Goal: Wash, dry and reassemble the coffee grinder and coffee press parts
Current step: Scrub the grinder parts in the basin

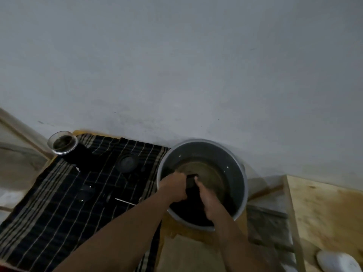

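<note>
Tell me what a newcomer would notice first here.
Two hands meet inside the grey basin of water at centre right, where the left hand and right hand both grip a black part. Left of the basin lies a dark striped cloth with dark pieces and a metal rod on it. A glass jar stands at its far corner by the wall.

left hand (175, 188) gripping | right hand (208, 199) gripping (forearms converging)
</note>
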The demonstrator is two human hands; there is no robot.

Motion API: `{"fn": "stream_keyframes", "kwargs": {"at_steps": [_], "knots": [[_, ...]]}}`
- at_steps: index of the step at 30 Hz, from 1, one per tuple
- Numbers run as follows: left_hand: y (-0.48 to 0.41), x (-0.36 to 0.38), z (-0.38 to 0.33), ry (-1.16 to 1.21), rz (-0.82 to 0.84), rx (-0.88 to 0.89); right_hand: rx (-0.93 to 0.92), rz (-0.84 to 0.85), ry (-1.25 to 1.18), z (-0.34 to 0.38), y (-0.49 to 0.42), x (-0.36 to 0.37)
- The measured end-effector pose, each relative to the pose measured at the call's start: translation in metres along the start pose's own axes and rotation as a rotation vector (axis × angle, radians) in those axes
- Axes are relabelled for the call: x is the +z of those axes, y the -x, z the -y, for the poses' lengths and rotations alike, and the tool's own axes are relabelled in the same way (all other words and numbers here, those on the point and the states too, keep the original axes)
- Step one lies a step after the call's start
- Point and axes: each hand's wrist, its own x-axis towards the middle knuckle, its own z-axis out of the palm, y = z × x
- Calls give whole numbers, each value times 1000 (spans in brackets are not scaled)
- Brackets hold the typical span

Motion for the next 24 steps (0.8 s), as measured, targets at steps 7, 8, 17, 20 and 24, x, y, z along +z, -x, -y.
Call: {"fn": "stream_keyframes", "kwargs": {"at_steps": [7, 8, 17, 20, 24], "knots": [[-22, 12, -4, 114, 83, 2, -208, -359, -21, 12, -36, -48], [-24, 12, -5, 129, 85, 7, -203, -381, -31, 13, -43, -51], [-30, 17, -2, 228, 54, 1, -166, -92, 135, 34, -56, -23], [-29, 18, 1, 257, 65, 17, -228, -280, 124, 37, -56, -38], [-30, 18, 4, 267, 77, 25, -219, -348, 164, 33, -55, -42]]}}
